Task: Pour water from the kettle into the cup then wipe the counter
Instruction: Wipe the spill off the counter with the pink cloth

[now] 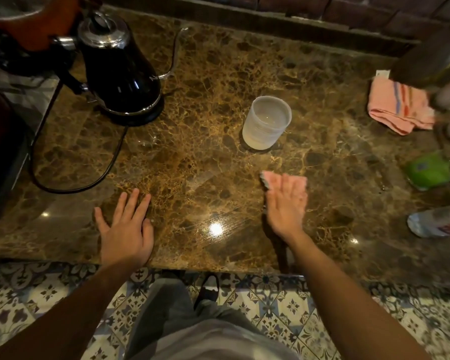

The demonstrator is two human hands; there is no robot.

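A black electric kettle (120,71) with a chrome lid stands on its base at the back left of the brown marble counter (218,74). A frosted white cup (266,122) holding water stands upright in the middle. My right hand (286,203) lies flat on a small pink cloth (276,179), pressing it onto the counter just in front of the cup. Wet streaks shine on the stone left of that hand. My left hand (126,224) rests flat on the counter near the front edge, fingers spread, holding nothing.
A second pink striped cloth (398,105) lies at the right, near a green packet (434,170) and a lying plastic bottle (439,222). The kettle's black cord (70,188) loops across the left of the counter. Patterned floor tiles (270,305) show below the front edge.
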